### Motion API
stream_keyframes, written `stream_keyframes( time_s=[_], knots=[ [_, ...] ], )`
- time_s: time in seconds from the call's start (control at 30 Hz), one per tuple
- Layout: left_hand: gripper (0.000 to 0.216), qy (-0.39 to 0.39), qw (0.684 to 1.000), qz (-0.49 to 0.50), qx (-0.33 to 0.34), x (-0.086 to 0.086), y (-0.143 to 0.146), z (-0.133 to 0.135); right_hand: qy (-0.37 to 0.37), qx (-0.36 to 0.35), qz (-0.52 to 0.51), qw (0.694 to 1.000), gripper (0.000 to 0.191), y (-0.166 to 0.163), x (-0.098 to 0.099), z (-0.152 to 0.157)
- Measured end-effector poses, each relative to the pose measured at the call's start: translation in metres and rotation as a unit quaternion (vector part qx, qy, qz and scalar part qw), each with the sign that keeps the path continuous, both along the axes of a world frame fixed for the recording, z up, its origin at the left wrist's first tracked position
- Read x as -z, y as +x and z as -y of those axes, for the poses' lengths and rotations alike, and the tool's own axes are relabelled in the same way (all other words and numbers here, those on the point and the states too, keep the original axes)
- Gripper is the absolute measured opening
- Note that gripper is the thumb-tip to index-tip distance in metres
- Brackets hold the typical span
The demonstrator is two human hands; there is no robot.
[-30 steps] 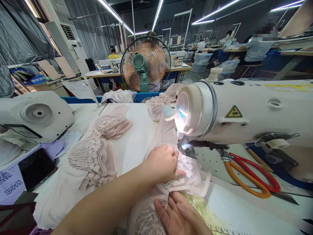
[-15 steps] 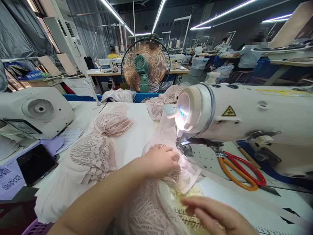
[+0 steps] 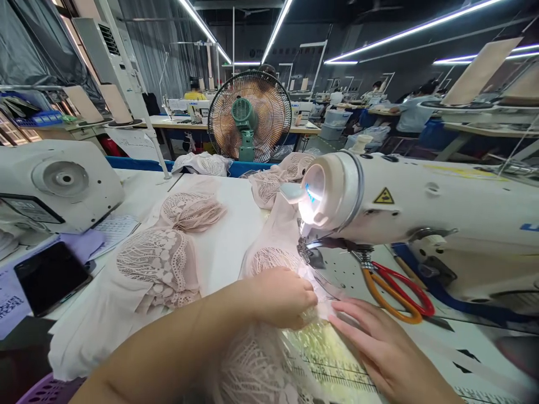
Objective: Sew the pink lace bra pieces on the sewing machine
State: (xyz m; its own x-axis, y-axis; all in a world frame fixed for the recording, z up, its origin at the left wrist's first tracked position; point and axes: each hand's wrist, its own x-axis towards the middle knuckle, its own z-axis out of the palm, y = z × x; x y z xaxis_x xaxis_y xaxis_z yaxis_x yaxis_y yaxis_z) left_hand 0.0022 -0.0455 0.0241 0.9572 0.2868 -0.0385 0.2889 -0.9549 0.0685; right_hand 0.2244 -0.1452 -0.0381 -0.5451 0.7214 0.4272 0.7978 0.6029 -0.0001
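Observation:
My left hand (image 3: 280,295) is closed, fingers curled and pinching the pale pink lace fabric (image 3: 269,261) just in front of the sewing machine's needle foot (image 3: 309,253). My right hand (image 3: 381,345) lies with fingers stretched out on the table, its fingertips touching the fabric edge beside my left hand. The white sewing machine (image 3: 421,207) reaches in from the right, its lamp lit above the needle. More of the same lace hangs down toward me under my left forearm.
Orange-and-red scissors (image 3: 396,292) lie under the machine arm. Pink lace pieces (image 3: 162,264) are stacked at left, more (image 3: 273,179) behind. A black phone (image 3: 48,278) and another white machine (image 3: 54,185) sit at far left. A fan (image 3: 251,115) stands behind; other people work at far tables.
My left hand has pulled the lace back from the needle toward me and curled shut. My right hand slid out to the right, then up, to the fabric edge.

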Motion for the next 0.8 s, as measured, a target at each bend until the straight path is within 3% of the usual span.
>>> stream_keyframes(
  time_s=[0.17,0.4,0.57,0.8],
  knots=[
    [0.017,0.014,0.998,-0.055,0.020,-0.004,-0.001,-0.001,-0.050,-0.004,-0.033,0.998,0.028,-0.015,-0.007,-0.002],
    [0.023,0.016,0.999,-0.043,0.009,0.001,-0.005,-0.007,-0.119,0.070,-0.032,0.990,0.030,-0.032,-0.010,-0.007],
    [0.020,-0.013,1.000,-0.011,-0.003,-0.001,-0.004,-0.006,-0.147,0.079,0.008,0.986,0.032,-0.036,-0.013,-0.018],
    [0.015,-0.032,0.999,0.031,-0.022,0.012,-0.003,-0.018,-0.254,0.176,0.121,0.943,0.040,-0.051,-0.029,-0.035]
  ],
)
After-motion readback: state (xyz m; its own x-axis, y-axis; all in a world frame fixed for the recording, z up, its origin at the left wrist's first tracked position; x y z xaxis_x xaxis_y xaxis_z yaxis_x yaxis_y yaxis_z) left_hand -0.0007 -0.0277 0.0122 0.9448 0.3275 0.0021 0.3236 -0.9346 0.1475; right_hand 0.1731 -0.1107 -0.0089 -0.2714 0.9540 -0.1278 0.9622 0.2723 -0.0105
